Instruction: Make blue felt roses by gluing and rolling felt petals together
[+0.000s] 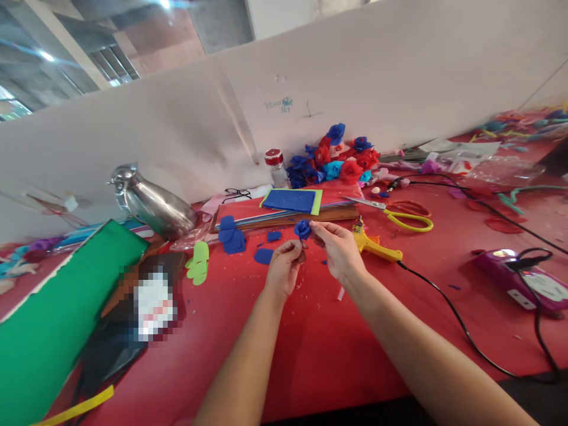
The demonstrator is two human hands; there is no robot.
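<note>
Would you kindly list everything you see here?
flower: 1, blue, centre
cutouts: several, blue and green, left
sheets: several, mixed, behind flower
blooms: many, mixed, back centre
jar: 1, clear, back centre
jug: 1, silver, back left
glasses: 1, black, behind sheets
scissors: 1, yellow-red, right
glue gun: 1, yellow, right
device: 1, purple, far right
cables: several, black, right
board: 1, green, left
table: 1, red, below
wall: 1, white, behind
left hand: 1, bare, at flower
right hand: 1, bare, at flower

Streaky glare around overhead lights
</note>
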